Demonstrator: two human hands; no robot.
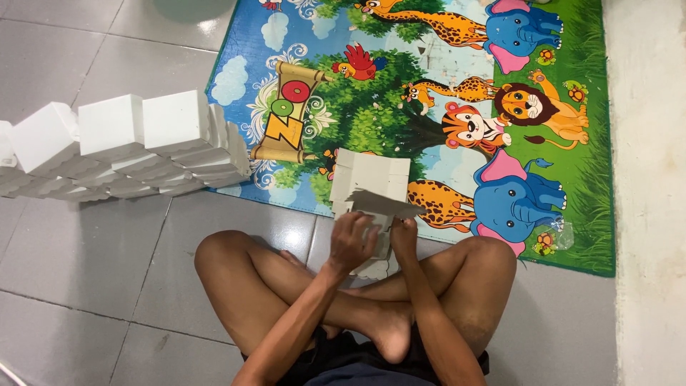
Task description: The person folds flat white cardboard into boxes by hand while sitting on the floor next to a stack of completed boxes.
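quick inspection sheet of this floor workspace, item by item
surface: grey tiled floor, partly covered by a colourful animal play mat.
job's things: a half-folded grey cardboard box, held over the mat's near edge, one flap sticking out to the right.
clutter: rows of finished white boxes stacked on the tiles at the left, leaning.
grippers: left hand and right hand both grip the box's lower part, fingers curled on it.
cables: nothing seen.
surroundings: a white wall or ledge along the right; the person sits cross-legged with bare legs.
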